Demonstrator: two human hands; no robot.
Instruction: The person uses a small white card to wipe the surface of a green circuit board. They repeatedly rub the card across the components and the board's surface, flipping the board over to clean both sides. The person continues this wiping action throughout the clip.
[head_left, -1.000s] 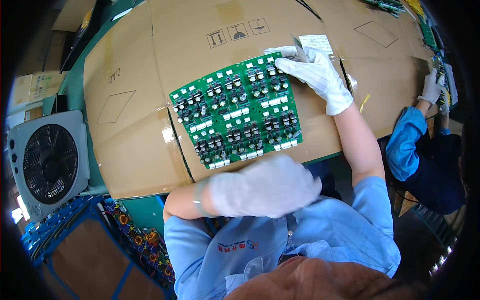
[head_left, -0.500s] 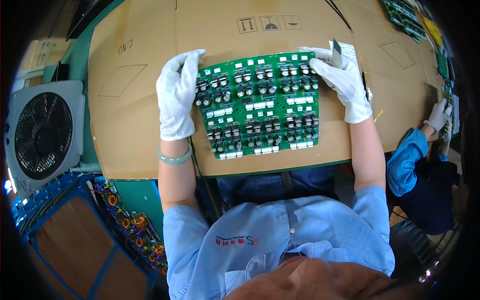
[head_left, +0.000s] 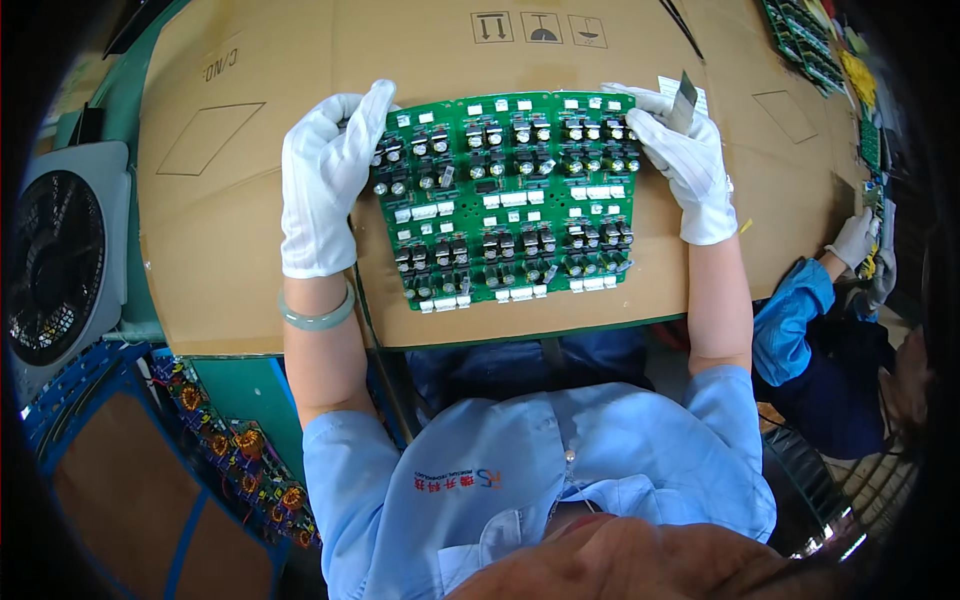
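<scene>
A wide green circuit board (head_left: 473, 208) is held over the cardboard sheet, its component side facing up. Black parts, round silver-topped capacitors and white connectors stand on it in rows. My left hand (head_left: 325, 185), in a white glove, pinches the board's upper left edge. At the upper right corner, my gloved right hand (head_left: 690, 165) grips the board between thumb and fingers. A thin flat grey strip (head_left: 684, 104) sticks up from that same hand; its lower end is hidden, so its kind is unclear. The fingers beneath the board are out of sight.
Brown cardboard (head_left: 290, 230) covers the table. A boxed fan (head_left: 60, 255) stands at the left, above a board with copper coils (head_left: 235, 440). More green circuit boards (head_left: 800, 45) lie at the far right. A co-worker's gloved hand (head_left: 853, 238) works at the right edge.
The view has shifted slightly. My left hand and the board's left side appear farther left and a little higher; both hands keep their hold. The co-worker's gloved hands have moved.
</scene>
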